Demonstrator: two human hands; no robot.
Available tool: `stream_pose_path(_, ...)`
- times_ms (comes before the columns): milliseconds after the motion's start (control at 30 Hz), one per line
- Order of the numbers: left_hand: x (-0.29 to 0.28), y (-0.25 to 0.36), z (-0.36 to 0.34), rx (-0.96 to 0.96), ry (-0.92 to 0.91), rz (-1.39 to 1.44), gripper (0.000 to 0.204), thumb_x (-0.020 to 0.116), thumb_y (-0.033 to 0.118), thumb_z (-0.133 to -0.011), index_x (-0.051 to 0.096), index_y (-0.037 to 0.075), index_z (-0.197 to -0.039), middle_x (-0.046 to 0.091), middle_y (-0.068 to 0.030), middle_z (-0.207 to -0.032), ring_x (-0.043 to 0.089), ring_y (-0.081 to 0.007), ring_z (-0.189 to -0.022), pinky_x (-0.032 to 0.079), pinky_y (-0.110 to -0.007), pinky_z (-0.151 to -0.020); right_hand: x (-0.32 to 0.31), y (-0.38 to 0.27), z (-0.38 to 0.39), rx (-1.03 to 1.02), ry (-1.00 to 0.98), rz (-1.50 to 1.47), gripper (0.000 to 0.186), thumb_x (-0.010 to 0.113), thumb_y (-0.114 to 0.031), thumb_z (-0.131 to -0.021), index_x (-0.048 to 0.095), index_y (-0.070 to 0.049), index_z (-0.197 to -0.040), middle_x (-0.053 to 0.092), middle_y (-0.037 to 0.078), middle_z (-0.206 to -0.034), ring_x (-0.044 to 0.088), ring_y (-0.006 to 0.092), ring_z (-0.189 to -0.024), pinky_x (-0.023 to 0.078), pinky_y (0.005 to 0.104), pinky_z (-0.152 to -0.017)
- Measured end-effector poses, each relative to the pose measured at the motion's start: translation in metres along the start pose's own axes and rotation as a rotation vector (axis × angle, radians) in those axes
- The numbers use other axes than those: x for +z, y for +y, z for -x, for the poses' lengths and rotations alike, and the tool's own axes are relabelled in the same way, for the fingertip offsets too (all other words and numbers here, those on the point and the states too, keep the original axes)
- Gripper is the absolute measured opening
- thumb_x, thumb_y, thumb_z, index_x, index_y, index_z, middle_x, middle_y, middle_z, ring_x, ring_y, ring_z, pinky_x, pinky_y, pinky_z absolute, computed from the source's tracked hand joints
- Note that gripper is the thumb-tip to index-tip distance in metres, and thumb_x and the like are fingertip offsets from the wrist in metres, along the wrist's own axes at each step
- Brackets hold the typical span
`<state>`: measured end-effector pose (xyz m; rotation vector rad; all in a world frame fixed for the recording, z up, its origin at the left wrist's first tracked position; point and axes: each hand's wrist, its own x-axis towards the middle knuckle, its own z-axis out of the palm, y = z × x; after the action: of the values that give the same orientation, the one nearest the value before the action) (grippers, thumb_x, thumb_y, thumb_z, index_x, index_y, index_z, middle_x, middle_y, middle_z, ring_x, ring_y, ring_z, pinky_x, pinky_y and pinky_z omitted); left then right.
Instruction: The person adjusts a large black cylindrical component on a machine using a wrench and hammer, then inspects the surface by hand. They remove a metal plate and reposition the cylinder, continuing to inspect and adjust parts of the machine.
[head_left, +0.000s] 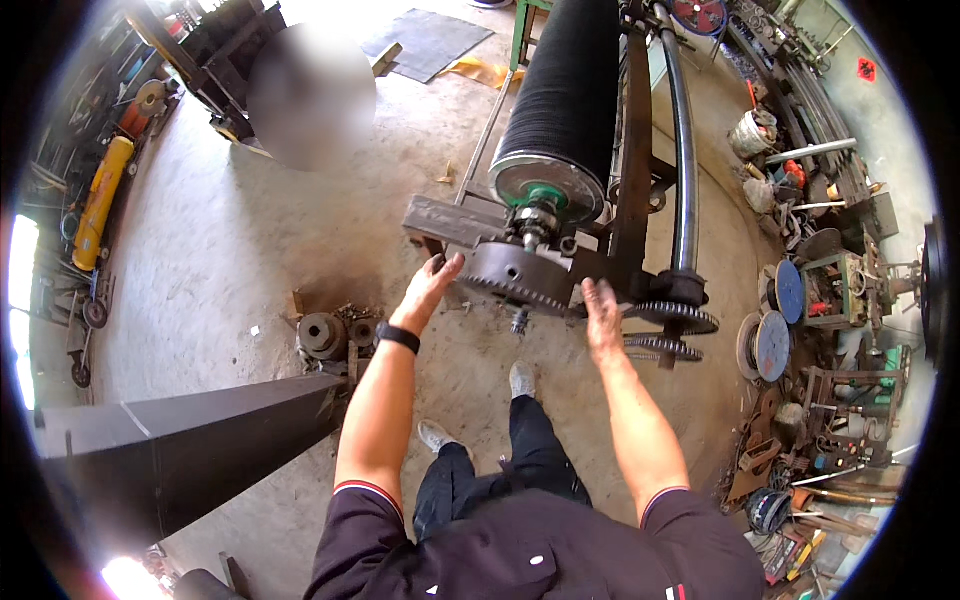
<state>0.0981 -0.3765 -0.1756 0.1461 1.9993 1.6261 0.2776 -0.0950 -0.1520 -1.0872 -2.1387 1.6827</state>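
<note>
A large toothed gear wheel (515, 268) sits at the near end of a machine, below the shaft of a long black-covered roller (560, 95). My left hand (432, 290) reaches up to the gear's left edge, its fingers stretched toward the rim and partly hidden. On the opposite side, my right hand (602, 318) is held with fingers extended, close by the gear's right edge; whether it touches is unclear. A grey metal bar (450, 220) crosses behind the gear. Two smaller dark gears (672, 322) are stacked to the right of my right hand.
A long dark beam (200, 445) extends at lower left, near round metal parts (322, 335) on the floor. Blue-faced reels (772, 347) and piled tools line the right side. A polished steel rod (684, 160) runs beside the roller. A yellow cylinder (102, 203) stands far left.
</note>
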Motion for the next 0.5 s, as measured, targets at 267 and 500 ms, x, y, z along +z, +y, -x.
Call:
stream_pose_path(267,0.031,0.0,-0.054,-0.232,-0.318,0.207,0.083,0.06,0.065,-0.097,0.055,-0.002,-0.144,0.059,-0.0099,-0.143,0.052,-0.02,-0.129,0.033,-0.031,-0.114,0.034,0.01,-0.017,0.132,-0.307,-0.381,0.098,0.057,-0.071,-0.095,0.035,0.003,-0.156,0.042,0.016,-0.157,0.035,0.0246,-0.146,0.022,0.0355,-0.123)
stream_pose_path(500,0.021,-0.03,0.006,-0.283,-0.28,0.229,0.103,0.072,0.063,-0.09,0.037,-0.013,-0.15,0.053,-0.0169,-0.146,0.049,-0.0222,-0.135,0.036,-0.034,-0.116,0.039,0.022,0.039,0.162,-0.263,-0.417,0.078,0.069,-0.053,-0.097,0.042,-0.001,-0.148,0.051,0.012,-0.142,0.043,0.0216,-0.133,0.03,0.0352,-0.116)
